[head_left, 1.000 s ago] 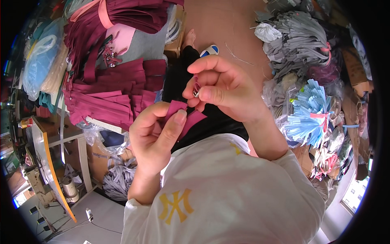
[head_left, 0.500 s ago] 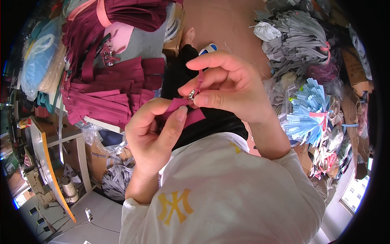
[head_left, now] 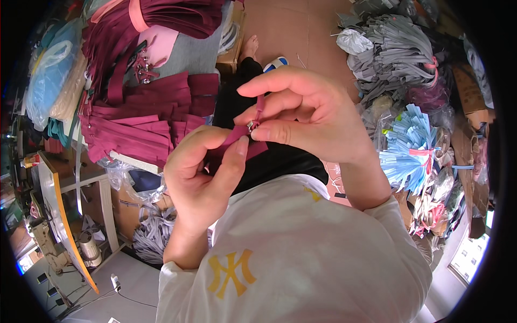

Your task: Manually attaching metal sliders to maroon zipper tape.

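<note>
Between the thumb and index finger of my left hand [head_left: 202, 177] is the end of a maroon zipper tape [head_left: 258, 149]. My right hand [head_left: 320, 118] pinches a small silver zipper slider [head_left: 251, 126] with its thumb and fingers. From the slider a maroon pull tab [head_left: 260, 105] points up, its tip near my raised right index finger. The slider sits against the upper edge of the tape; whether the teeth are inside it cannot be seen. Rows of maroon zipper strips [head_left: 145, 116] lie on the left. Loose sliders with maroon pulls [head_left: 143, 71] are just beyond them.
At the far left lies a tied maroon bundle [head_left: 177, 19] beside a blue plastic-wrapped pack [head_left: 48, 86]. Grey [head_left: 396, 54] and light blue strip bundles [head_left: 409, 148] are heaped on the right. An orange-edged board [head_left: 56, 215] stands at the lower left.
My right hand has shifted slightly left and down, bringing the slider closer to my left thumb. The tape end has turned a little and less of it shows.
</note>
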`<state>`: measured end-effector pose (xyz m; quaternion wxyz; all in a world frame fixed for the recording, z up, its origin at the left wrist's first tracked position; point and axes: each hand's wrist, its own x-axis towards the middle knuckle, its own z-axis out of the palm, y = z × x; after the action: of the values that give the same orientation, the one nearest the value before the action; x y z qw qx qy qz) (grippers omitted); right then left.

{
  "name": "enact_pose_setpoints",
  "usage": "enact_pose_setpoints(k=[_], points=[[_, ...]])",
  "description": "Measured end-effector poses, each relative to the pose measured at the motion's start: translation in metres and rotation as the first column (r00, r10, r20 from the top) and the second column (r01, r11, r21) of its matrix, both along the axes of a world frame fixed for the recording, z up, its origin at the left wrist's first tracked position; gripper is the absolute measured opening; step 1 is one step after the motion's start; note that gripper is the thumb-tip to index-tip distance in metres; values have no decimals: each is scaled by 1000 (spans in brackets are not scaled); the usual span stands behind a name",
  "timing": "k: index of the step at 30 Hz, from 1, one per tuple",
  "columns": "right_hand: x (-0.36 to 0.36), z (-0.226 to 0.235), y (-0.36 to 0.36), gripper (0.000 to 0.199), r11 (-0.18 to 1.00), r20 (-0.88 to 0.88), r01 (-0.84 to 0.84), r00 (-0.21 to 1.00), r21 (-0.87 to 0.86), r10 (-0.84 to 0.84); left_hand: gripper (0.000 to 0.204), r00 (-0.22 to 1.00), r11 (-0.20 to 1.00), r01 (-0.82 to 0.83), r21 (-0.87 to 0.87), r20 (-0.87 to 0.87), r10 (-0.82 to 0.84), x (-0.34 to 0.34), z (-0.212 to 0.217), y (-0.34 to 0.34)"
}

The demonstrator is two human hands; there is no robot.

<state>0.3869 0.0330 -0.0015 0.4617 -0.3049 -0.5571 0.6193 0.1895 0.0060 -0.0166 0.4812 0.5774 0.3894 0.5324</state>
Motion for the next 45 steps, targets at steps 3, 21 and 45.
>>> enact_pose_setpoints(k=[3, 21, 45], points=[[0, 5, 2, 48, 1000, 50, 7, 999, 7, -7, 14, 995, 996, -35, 82, -92, 43, 1, 2, 2], [-3, -2, 3, 41, 993, 54, 54, 997, 108, -61, 12, 979, 985, -46, 168, -186, 78, -2, 3, 5], [-1, 9, 2, 51, 993, 207, -1, 978, 119, -24, 7, 944, 981, -34, 193, -315, 95, -1, 10, 3]])
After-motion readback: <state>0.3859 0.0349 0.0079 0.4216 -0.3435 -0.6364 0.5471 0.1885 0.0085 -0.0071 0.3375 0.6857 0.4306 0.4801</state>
